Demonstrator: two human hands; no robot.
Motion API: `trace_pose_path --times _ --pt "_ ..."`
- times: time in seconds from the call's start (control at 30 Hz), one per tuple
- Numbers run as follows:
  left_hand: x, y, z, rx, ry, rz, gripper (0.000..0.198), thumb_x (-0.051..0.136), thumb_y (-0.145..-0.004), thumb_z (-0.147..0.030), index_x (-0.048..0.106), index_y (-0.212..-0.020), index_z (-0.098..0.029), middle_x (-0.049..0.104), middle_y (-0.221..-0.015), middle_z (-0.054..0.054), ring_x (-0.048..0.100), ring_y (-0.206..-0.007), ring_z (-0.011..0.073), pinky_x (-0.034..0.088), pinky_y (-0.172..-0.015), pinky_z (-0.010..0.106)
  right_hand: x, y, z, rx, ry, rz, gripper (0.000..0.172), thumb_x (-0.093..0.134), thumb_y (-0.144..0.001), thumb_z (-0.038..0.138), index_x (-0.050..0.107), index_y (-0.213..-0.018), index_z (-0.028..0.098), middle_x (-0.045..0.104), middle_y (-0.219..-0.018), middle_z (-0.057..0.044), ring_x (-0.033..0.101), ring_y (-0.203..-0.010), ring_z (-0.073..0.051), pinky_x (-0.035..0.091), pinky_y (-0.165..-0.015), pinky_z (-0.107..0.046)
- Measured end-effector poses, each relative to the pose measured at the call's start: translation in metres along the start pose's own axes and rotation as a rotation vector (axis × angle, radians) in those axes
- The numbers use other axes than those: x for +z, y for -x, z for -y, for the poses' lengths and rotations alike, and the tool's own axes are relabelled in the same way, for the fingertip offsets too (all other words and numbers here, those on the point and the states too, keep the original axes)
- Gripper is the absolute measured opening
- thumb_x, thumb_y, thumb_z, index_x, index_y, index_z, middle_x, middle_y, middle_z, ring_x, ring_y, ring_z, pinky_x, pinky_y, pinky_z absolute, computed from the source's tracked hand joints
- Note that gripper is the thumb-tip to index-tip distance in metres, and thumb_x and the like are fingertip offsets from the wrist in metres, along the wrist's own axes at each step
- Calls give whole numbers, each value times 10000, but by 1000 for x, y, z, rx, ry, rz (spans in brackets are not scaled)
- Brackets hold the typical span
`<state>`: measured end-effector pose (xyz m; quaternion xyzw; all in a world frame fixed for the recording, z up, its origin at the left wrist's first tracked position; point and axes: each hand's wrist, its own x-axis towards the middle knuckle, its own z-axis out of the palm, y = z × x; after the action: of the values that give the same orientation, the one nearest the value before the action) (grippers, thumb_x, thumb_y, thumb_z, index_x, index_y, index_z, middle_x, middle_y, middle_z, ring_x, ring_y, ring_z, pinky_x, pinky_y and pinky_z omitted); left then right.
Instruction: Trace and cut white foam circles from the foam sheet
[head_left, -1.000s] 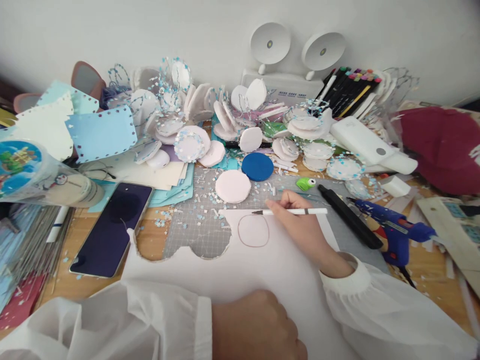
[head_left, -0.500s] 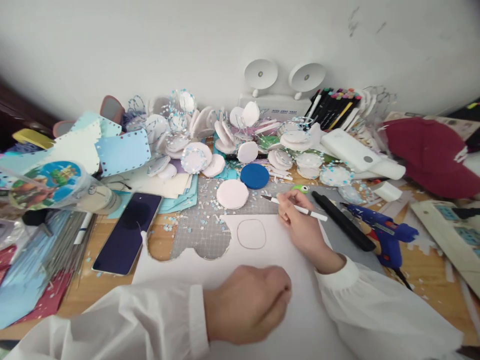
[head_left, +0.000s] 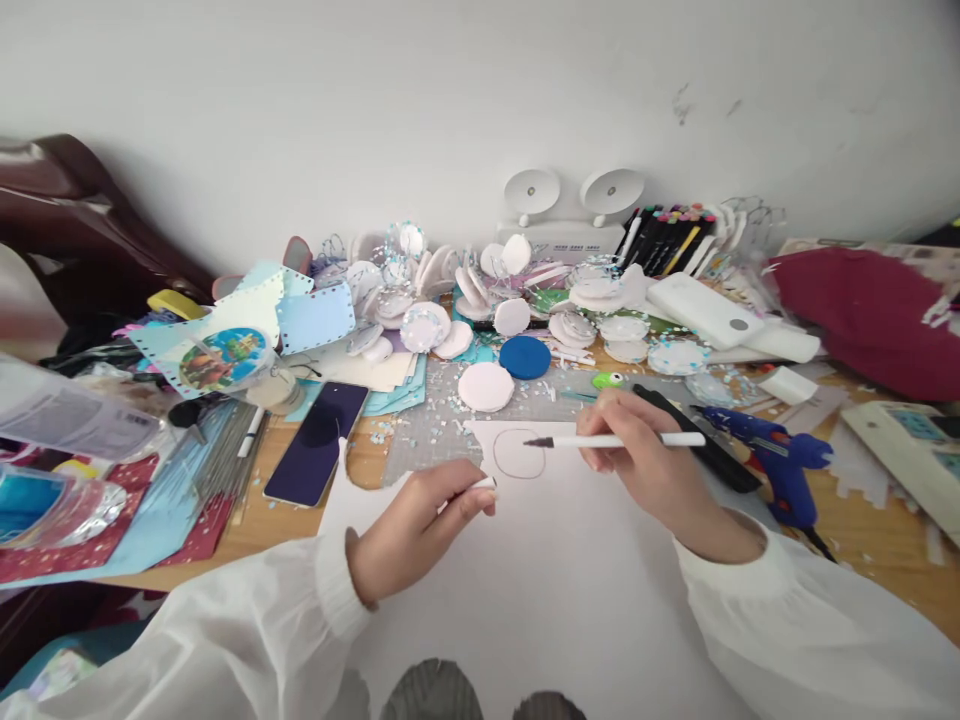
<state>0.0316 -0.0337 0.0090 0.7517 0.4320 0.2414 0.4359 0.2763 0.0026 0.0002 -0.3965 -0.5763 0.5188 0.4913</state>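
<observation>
My right hand grips a white marker held level, its dark tip pointing left over a rounded outline drawn on a large white sheet. Pinched in my left hand is a small white pen cap, its end facing right toward the marker tip, with a gap between them. The sheet's far left edge has curved cut-outs. Just beyond it lie a white padded disc and a blue disc.
A phone lies left of the sheet. On the right are a black pen-like tube and a blue glue gun. White discs with beaded wire crowd the back, near a white two-lamp light and several markers.
My left hand has moved up and left, now showing the cap between its fingers. My right hand has turned the marker level above the sheet. The view has shifted left.
</observation>
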Motion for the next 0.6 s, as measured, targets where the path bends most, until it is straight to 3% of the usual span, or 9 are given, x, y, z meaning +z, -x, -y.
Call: trace_pose_path --times 0.13,0.3,0.47,0.6 --pt "1 1 -6 160 -6 29 359 386 -973 -394 531 -741 -160 476 -685 -18 441 -648 98 335 -622 210 7 23 21 -11 -71 156 310 453 -950 385 556 -716 211 510 -539 34 457 -488 -112 348 -485 -259" --pt "6 4 -15 293 1 111 329 393 -969 -401 528 -788 -160 486 -722 -3 462 -663 102 354 -620 198 14 41 27 20 -44 208 282 457 -961 343 556 -742 196 550 -572 34 478 -511 -89 359 -493 -228" --pt "10 9 -22 362 -96 168 284 350 -984 -341 491 -811 -165 486 -731 6 436 -640 108 346 -605 208 22 51 27 45 4 244 263 475 -952 333 520 -737 190 534 -565 36 474 -501 -83 358 -489 -223" --pt "8 14 -32 332 -61 206 287 292 -986 -300 430 -764 -181 466 -692 -11 400 -593 99 335 -584 204 32 61 22 -82 -61 283 244 423 -970 325 477 -766 203 498 -606 30 458 -554 -97 358 -520 -238"
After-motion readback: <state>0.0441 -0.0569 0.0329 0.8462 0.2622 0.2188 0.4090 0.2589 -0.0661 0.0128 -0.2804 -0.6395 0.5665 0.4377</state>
